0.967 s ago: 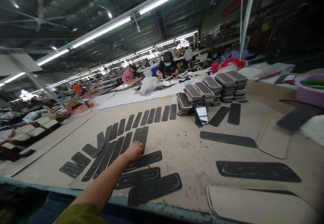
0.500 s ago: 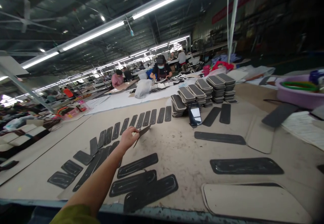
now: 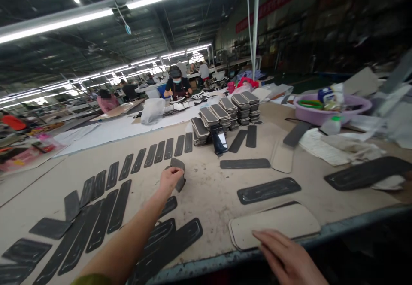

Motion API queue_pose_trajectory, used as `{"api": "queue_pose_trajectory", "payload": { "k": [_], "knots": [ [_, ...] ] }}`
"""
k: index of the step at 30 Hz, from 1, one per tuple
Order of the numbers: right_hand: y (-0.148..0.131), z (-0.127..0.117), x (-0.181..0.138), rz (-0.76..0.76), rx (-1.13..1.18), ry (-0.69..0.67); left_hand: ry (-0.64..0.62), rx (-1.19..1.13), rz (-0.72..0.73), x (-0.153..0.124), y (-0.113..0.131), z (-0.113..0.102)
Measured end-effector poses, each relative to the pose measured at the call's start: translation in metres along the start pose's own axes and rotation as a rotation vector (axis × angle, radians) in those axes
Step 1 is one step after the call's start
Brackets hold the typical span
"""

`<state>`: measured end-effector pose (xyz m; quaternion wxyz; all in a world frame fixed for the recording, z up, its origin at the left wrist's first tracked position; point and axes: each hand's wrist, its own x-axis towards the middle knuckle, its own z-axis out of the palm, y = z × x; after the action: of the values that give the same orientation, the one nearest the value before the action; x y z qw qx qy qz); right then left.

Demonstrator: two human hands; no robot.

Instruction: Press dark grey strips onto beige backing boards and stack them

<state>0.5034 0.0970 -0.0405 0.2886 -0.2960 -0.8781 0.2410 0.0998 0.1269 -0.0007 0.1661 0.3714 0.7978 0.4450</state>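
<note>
The beige surface (image 3: pixel 209 186) has a near edge that slants from bottom centre up to the right. Its widest bare, smudged patch is in the middle, just right of the left hand (image 3: pixel 172 178). That hand's thumb and fingers pinch a dark strip (image 3: pixel 180 183) above the surface, beside the bare patch. The right hand (image 3: pixel 285 250) is at the near edge, flat, fingers stretched out side by side, over a pale panel (image 3: pixel 277 222); whether it touches the panel is unclear.

The strip's upper part shows behind the fingertips, slanting down to the right; its lower part hangs below them, towards the near side. The hand hides its middle, so it may be one bent strip or two. The panel's long axis runs side to side, tipping slightly up to the right.

Left of the bare patch, a curved row of short dark pieces (image 3: pixel 150 155) points away from the wearer, and longer dark pieces (image 3: pixel 102 220) lie nearer. The left forearm crosses over more pieces (image 3: pixel 180 246). Beyond the patch, a phone (image 3: pixel 220 140) leans beside tall stacks (image 3: pixel 201 128), closing off the far side. Further right are a crumpled white cloth (image 3: pixel 323 145) and a purple basin (image 3: pixel 313 116).
</note>
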Motion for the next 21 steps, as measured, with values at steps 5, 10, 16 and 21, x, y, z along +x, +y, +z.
{"api": "queue_pose_trajectory", "payload": {
  "k": [5,10,16,21],
  "knots": [
    [-0.036,0.028,0.088,-0.225,-0.039,-0.182,-0.111,-0.055,0.026,-0.012,0.013,0.047],
    [-0.032,0.068,0.128,-0.268,-0.169,-0.231,-0.197,-0.076,0.049,-0.026,0.022,0.077],
    [-0.010,0.099,0.132,-0.247,-0.251,-0.251,-0.242,-0.116,0.048,-0.036,0.024,0.094],
    [-0.005,0.106,0.131,-0.195,-0.265,-0.331,-0.200,-0.199,-0.006,-0.033,0.025,0.096]
  ]
}}
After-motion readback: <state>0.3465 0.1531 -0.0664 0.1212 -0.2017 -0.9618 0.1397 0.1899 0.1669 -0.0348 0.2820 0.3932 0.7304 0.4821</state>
